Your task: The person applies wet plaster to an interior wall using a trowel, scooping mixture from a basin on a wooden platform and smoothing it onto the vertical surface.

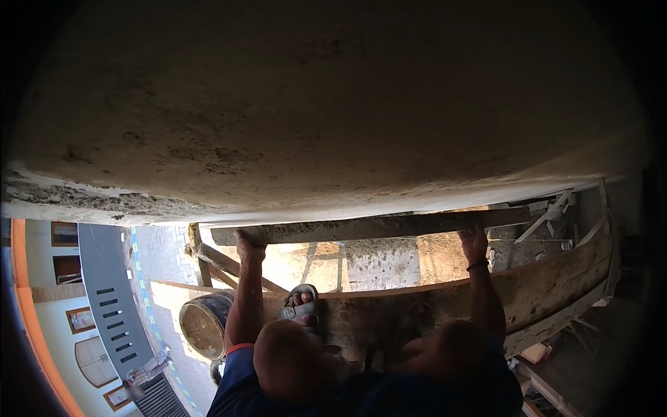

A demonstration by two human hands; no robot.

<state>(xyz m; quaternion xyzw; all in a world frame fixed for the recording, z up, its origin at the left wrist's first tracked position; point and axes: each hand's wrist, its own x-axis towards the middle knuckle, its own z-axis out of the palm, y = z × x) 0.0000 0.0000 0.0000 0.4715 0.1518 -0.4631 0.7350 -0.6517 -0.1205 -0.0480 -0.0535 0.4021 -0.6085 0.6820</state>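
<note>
A long, straight bar, a mortar-stained straightedge (361, 228), lies level along the plastered wall (333, 125). My left hand (251, 242) grips it near its left end, the fingers partly hidden behind it. Well to the right, my right hand (474, 243) is closed on the same bar, with a dark band around the wrist. Both arms reach forward from my body. Below them runs the wooden scaffold plank (549, 288), and a sandalled foot (300, 304) rests on it between my arms.
A stained bucket (203, 325) is left of my left arm. Timber poles (233, 263) cross beside it. Farther left, a grey gate (111, 299) borders the paving. Light boards (382, 267) lie below the bar, and wooden supports (606, 215) rise at the plank's right end.
</note>
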